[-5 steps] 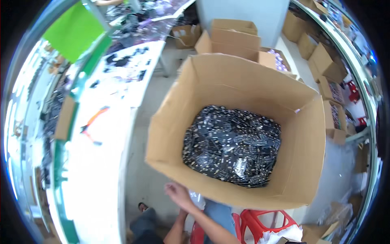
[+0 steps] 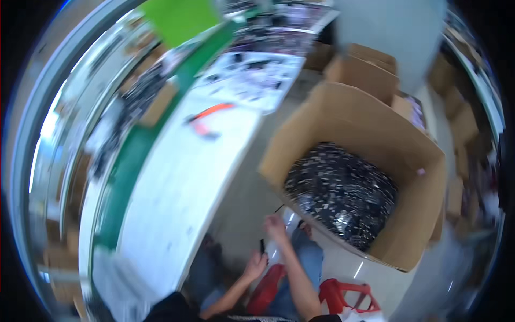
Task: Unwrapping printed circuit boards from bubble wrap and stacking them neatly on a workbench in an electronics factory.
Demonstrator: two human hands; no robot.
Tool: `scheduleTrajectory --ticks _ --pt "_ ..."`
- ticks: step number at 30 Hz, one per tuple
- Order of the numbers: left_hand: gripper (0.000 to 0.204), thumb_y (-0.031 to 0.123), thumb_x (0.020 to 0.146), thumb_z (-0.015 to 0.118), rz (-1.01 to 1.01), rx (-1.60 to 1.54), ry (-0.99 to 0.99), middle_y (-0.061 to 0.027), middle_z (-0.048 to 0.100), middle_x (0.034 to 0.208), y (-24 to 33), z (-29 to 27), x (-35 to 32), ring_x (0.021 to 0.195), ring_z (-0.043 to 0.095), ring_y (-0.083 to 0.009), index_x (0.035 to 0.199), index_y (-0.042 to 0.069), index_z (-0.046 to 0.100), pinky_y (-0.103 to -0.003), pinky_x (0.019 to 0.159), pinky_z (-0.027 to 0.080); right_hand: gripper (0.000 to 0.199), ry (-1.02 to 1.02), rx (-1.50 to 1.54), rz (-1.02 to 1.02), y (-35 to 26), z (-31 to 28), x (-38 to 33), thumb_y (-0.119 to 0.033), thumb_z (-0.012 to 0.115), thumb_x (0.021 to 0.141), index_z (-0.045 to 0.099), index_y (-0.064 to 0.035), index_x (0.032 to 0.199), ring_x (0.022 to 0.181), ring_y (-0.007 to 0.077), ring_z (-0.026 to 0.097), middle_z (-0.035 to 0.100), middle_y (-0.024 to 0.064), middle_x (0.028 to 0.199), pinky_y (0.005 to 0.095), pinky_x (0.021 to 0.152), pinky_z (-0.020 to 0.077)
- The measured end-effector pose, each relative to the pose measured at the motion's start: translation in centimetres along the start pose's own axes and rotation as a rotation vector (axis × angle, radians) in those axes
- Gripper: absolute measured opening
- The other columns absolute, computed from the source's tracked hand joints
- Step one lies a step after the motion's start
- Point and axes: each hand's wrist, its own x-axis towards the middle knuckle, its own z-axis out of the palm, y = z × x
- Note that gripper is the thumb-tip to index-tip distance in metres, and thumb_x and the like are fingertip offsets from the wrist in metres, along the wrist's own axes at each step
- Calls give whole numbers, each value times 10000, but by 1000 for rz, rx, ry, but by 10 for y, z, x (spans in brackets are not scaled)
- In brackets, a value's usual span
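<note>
My left hand [image 2: 256, 266] is low in the head view, in front of my lap, its fingers closed on a small black strip [image 2: 263, 247] that stands up from them. Close to the near left side of a big cardboard box [image 2: 365, 118] is my right hand [image 2: 276, 227], blurred, with its fingers together. A thin dark piece [image 2: 279, 208] shows at its fingertips. Inside the box lies a heap of flat black pieces [image 2: 343, 188] with light metallic spots. Neither hand reaches into the box.
To the left runs a white worktable [image 2: 182, 188] with orange-handled pliers [image 2: 212, 111] on it. Small dark parts [image 2: 257, 70] are scattered toward its far end. A red stool [image 2: 348, 295] stands at the lower right; more cartons [image 2: 370, 70] stand behind the box.
The view has turned, so box and table appear farther right. My left hand, hidden before, now shows with the black strip. A thin dark piece now shows at my right fingertips.
</note>
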Motion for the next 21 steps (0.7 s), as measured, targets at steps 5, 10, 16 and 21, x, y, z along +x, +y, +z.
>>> scheduleTrajectory --ticks 5,10,16,21 --pt "517 165 914 508 739 151 240 -261 459 1126 19 -52 -163 1072 500 -395 1382 4 359 -411 905 429 221 33 195 81 -11 -27 -63 -206 512 964 606 -39 1074 707 142 629 669 85 825 255 630 499" --pt "513 85 900 515 777 122 666 -188 505 1071 16 -132 -258 964 549 -300 1381 -12 368 -366 870 456 225 -64 174 223 -49 -4 -145 -229 521 969 603 -40 1059 701 138 626 669 84 845 256 644 506" --pt "337 171 966 433 618 -1256 222 -207 631 1084 -10 -164 -268 937 661 -268 1166 -85 519 -390 833 550 179 -124 134 -77 -175 35 -251 -183 554 965 626 -18 960 684 62 530 629 23 776 193 587 395" --pt "390 179 948 397 698 -1336 153 -256 626 1079 -18 -156 -259 965 655 -331 1171 -120 511 -446 863 551 199 -229 29 -383 -246 84 -273 -133 509 976 605 17 1065 795 116 581 645 77 908 255 738 469"
